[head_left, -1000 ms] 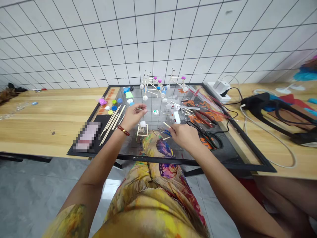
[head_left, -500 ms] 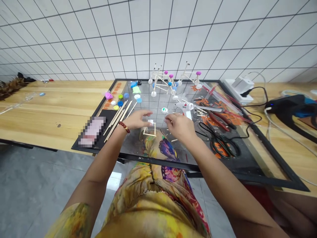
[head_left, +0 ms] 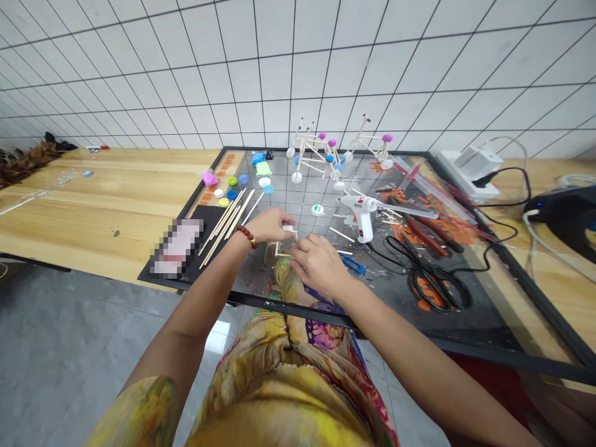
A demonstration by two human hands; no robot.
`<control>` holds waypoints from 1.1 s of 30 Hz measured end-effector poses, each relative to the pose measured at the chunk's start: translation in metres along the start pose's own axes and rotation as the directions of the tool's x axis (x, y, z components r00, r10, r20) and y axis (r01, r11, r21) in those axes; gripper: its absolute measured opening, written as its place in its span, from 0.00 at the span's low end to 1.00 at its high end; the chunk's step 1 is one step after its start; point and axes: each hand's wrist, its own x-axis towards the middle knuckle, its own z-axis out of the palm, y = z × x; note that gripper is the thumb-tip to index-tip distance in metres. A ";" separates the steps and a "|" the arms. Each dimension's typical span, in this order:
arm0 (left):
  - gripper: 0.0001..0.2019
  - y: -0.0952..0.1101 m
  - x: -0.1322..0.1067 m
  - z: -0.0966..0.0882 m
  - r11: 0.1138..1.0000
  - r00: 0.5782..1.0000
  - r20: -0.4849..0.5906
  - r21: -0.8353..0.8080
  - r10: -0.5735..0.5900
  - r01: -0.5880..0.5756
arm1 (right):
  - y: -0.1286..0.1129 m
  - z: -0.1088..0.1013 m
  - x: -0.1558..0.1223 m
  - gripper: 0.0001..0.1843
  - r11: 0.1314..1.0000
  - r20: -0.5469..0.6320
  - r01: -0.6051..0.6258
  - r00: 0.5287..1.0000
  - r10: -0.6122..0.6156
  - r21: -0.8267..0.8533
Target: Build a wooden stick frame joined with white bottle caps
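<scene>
A small square frame of thin wooden sticks [head_left: 282,253] lies on the glass-like board, partly covered by my hands. At its upper left corner my left hand [head_left: 272,225], with a red bead bracelet, is closed on the frame beside a small white piece [head_left: 288,228]. From the other side my right hand [head_left: 321,262] has its fingers pinched at the frame's right stick, whose lower end they hide. A white glue gun [head_left: 364,217] lies to the right, and a pair of blue-handled scissors [head_left: 354,266] is just beyond my right hand.
Loose sticks [head_left: 226,226] lie at left beside a blurred phone-like item [head_left: 179,248]. Behind are coloured caps, clay packets [head_left: 210,179] and stick models with coloured balls [head_left: 316,158]. Pliers [head_left: 431,236], a black cable [head_left: 437,282] and a power strip [head_left: 459,174] are at right.
My right hand has moved down and left onto the stick frame, uncovering the glue gun and the blue scissors. My left fingers have closed in at the frame's corner. The view has shifted slightly.
</scene>
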 end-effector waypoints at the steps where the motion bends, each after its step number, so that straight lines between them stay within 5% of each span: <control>1: 0.17 0.000 0.000 -0.002 1.000 0.999 0.032 0.006 -0.016 0.016 | -0.002 -0.001 0.001 0.14 1.000 0.028 -0.012 1.000 0.013 -0.015; 7: 0.18 -0.005 0.002 -0.002 0.986 0.994 -0.052 -0.141 -0.096 0.087 | 0.004 -0.004 -0.001 0.15 0.992 0.029 -0.114 0.993 0.116 -0.044; 10: 0.16 -0.007 0.003 0.001 0.933 0.979 -0.103 -0.334 -0.173 0.130 | 0.015 -0.001 -0.006 0.15 0.982 -0.137 -0.187 0.973 0.184 -0.008; 14: 0.13 -0.007 0.002 0.004 0.753 0.939 -0.136 -0.639 -0.315 0.160 | 0.022 0.001 -0.009 0.16 0.953 -0.337 -0.274 0.892 0.302 0.128; 18: 0.14 -0.006 0.001 0.003 0.603 0.891 -0.179 -0.788 -0.418 0.124 | 0.010 -0.003 0.002 0.14 0.937 -0.195 -0.296 0.924 0.330 0.184; 21: 0.16 -0.002 0.000 0.002 0.538 0.873 -0.167 -0.834 -0.458 0.123 | -0.004 -0.003 0.021 0.21 0.927 -0.034 -0.347 0.934 0.355 0.140; 26: 0.18 0.003 -0.006 -0.001 0.486 0.865 -0.137 -0.864 -0.483 0.135 | -0.013 0.002 0.055 0.29 0.839 0.078 -0.511 0.859 0.506 0.186; 33: 0.17 0.000 -0.005 0.001 0.409 0.861 -0.093 -0.902 -0.499 0.140 | -0.007 -0.005 0.059 0.14 0.806 0.143 -0.548 0.836 0.529 0.224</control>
